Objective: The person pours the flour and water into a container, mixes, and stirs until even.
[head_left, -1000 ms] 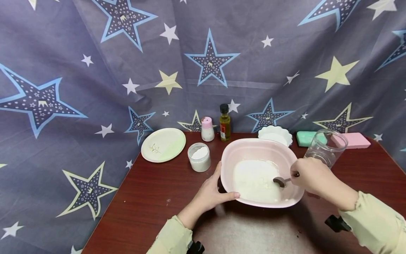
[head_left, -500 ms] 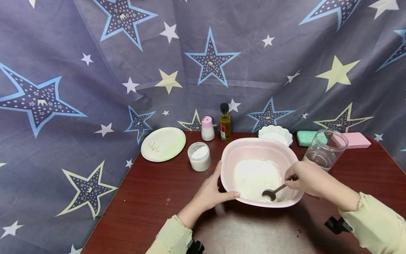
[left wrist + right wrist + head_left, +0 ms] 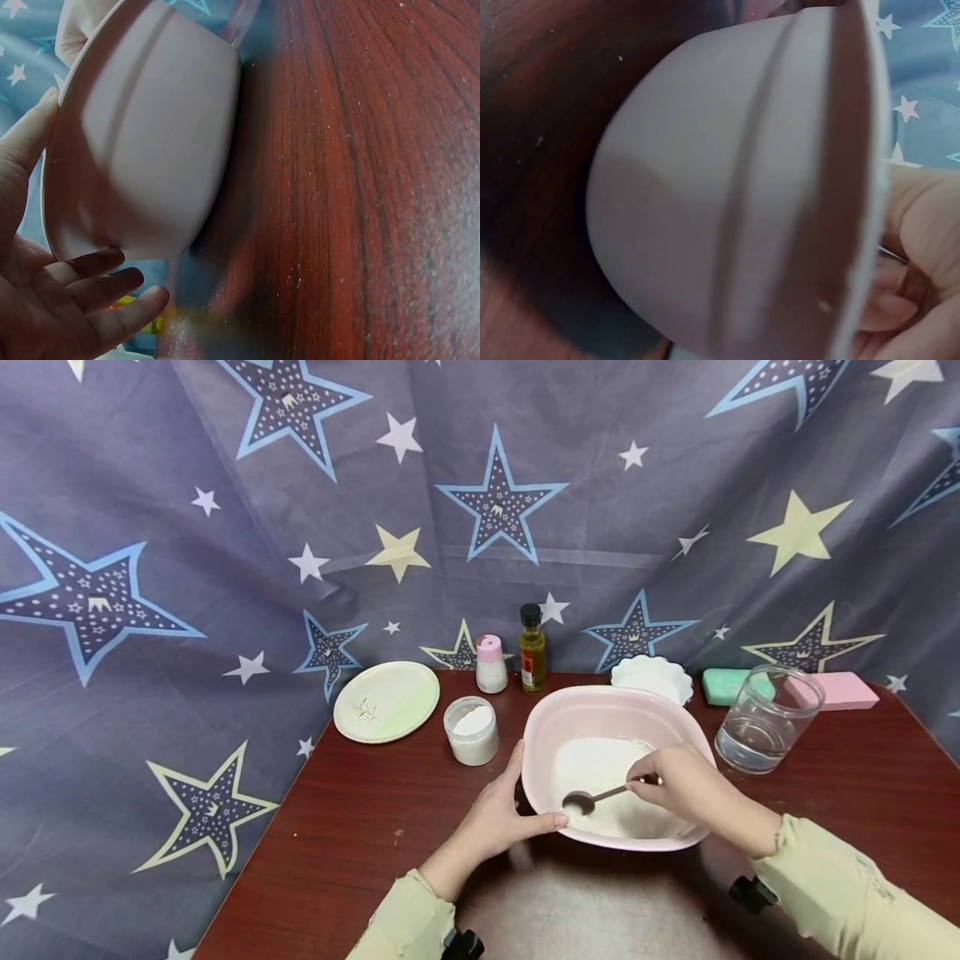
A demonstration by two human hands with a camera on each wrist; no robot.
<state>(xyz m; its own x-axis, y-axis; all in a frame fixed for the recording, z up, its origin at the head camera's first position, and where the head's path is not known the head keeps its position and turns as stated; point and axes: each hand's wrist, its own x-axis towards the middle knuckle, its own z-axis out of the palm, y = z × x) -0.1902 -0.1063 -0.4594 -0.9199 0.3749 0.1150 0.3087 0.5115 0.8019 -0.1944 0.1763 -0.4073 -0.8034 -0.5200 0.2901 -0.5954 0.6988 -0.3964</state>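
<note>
A pink basin [image 3: 542, 752] holds white powder [image 3: 596, 764] on the dark wooden table. My left hand [image 3: 491, 818] steadies its left corner, thumb on the near rim and fingers along the outer left side. In the left wrist view those fingers [image 3: 112, 326] are spread beneath the basin's rim. My right hand [image 3: 678, 785] reaches over the basin and grips the handle of a dark spoon [image 3: 580, 802], whose bowl dips into the powder at the near left. Behind the rim in the right wrist view, curled right fingers [image 3: 889, 307] show; the spoon's bowl is hidden there.
Right of the basin stands a glass jar of water [image 3: 757, 743], before green [image 3: 723, 687] and pink [image 3: 847, 691] blocks. Behind are a scalloped white dish [image 3: 652, 677], an oil bottle [image 3: 532, 652] and a pink-capped shaker [image 3: 491, 667]. A powder jar [image 3: 472, 739] and plate [image 3: 386, 702] lie left.
My right hand has moved left across the basin, carrying the spoon's bowl from the right side of the powder to the near left. The left hand and basin have stayed in place.
</note>
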